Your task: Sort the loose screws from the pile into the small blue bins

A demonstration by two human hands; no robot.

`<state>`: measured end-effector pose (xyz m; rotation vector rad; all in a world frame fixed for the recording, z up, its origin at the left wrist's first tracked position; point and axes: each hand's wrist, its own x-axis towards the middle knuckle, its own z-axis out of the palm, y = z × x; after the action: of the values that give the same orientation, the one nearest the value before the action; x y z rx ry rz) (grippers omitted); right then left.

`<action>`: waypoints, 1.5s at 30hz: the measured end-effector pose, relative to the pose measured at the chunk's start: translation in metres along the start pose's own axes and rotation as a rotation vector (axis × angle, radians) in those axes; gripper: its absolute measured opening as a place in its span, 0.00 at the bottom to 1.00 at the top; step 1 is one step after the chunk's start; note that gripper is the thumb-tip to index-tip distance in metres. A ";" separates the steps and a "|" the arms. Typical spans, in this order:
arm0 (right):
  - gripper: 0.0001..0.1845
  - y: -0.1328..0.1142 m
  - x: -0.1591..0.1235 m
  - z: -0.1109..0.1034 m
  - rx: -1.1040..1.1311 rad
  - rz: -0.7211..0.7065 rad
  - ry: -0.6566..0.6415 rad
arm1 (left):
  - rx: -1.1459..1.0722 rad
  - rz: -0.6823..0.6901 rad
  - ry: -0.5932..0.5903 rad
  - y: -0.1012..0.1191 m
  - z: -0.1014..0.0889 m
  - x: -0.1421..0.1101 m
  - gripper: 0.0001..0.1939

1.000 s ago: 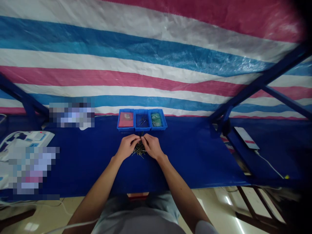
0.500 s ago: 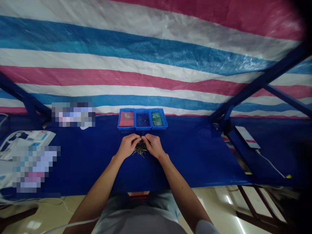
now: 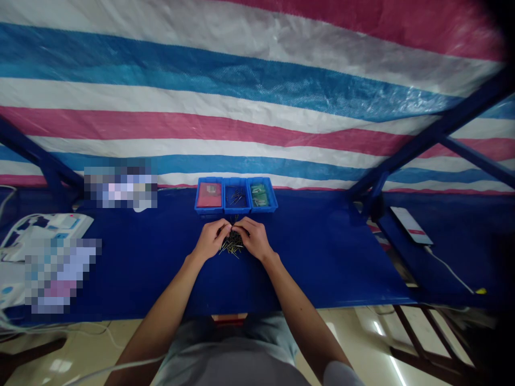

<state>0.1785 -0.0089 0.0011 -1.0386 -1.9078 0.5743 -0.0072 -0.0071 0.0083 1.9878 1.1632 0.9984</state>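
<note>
On the blue tabletop [image 3: 322,257] lies a pile of thin, screw-like metal pieces [image 3: 230,247], dark and brass-coloured. My left hand [image 3: 210,239] is over the left side of this pile, thumb and fingers pinched together. From the right, my right hand [image 3: 254,236] meets it with its fingers also pinched, the fingertips of both almost touching. Whatever sits between the fingertips is too small to make out. Behind the hands stand three joined blue bins: the left bin [image 3: 208,211] with a red insert, the middle bin [image 3: 237,210] with several loose metal pieces, the right bin [image 3: 264,209] with green-backed pieces.
A white power strip [image 3: 72,222] and blurred-out items lie at the left. To the right, a phone [image 3: 411,225] with a white cable rests on another blue surface. Blue frame bars [image 3: 426,136] slope down on both sides, before a striped plastic sheet [image 3: 241,96].
The view has shifted very slightly. Both hands stay over the pile, and their fingertips have drawn a little closer together.
</note>
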 end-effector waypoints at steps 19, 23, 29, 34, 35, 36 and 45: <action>0.09 -0.002 0.001 -0.001 0.120 -0.034 0.076 | -0.073 -0.010 0.002 -0.006 0.002 -0.002 0.28; 0.08 -0.002 0.000 -0.001 0.129 -0.033 0.078 | -0.061 0.009 0.006 -0.003 0.001 -0.001 0.27; 0.08 0.000 0.000 -0.001 0.123 -0.045 0.062 | -0.009 0.026 0.002 0.001 -0.001 0.001 0.24; 0.08 0.002 0.000 -0.001 0.127 -0.030 0.055 | -0.011 0.016 -0.005 0.002 -0.001 0.001 0.23; 0.08 0.002 0.000 -0.001 0.127 -0.027 0.053 | -0.013 0.013 -0.007 0.002 -0.001 0.001 0.23; 0.08 0.002 -0.001 0.000 0.126 -0.025 0.051 | -0.013 0.011 -0.007 0.002 -0.001 0.001 0.22; 0.09 0.001 0.000 -0.001 0.071 -0.019 0.029 | -0.008 0.003 -0.007 -0.001 0.002 0.000 0.15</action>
<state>0.1802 -0.0080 0.0009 -0.9775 -1.8568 0.6083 -0.0062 -0.0069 0.0066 1.9862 1.1510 0.9950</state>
